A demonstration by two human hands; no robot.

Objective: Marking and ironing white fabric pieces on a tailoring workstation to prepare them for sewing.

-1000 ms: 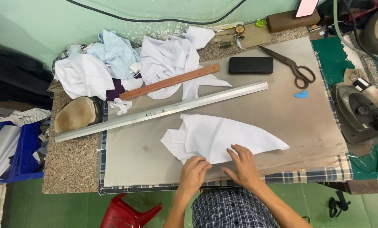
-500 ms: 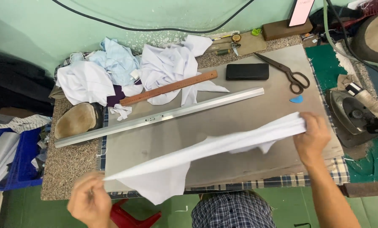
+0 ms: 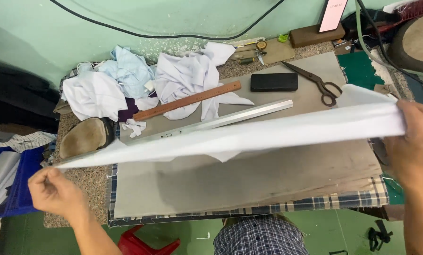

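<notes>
White cloth (image 3: 249,134), a long folded piece, hangs stretched in the air above the grey pressing surface (image 3: 249,184), running from about 8 o'clock to 3 o'clock across the view. The left hand (image 3: 55,191) is closed around the narrow tip of it at 8 o'clock; the right hand (image 3: 417,137) grips the wide end at 3 o'clock, fingers wrapped over the edge.

Risks, as I judge them: the left grip is on a thin point of fabric, so a hard pull could slip it free and let the piece drop crooked. The fold looks loose along its lower edge near the middle, where a flap sags; uneven tension could open it or set a crease off line. Beneath and behind the cloth lie an aluminium straightedge (image 3: 230,120) and a wooden ruler (image 3: 188,100), and lowering the fabric onto either would leave it lying uneven. Scissors (image 3: 317,82) sit at 1 o'clock just behind the wide end, close enough to snag a trailing edge. A heap of white and pale blue fabric scraps (image 3: 145,82) at 11 o'clock could get mixed in if the cloth swings back.
</notes>
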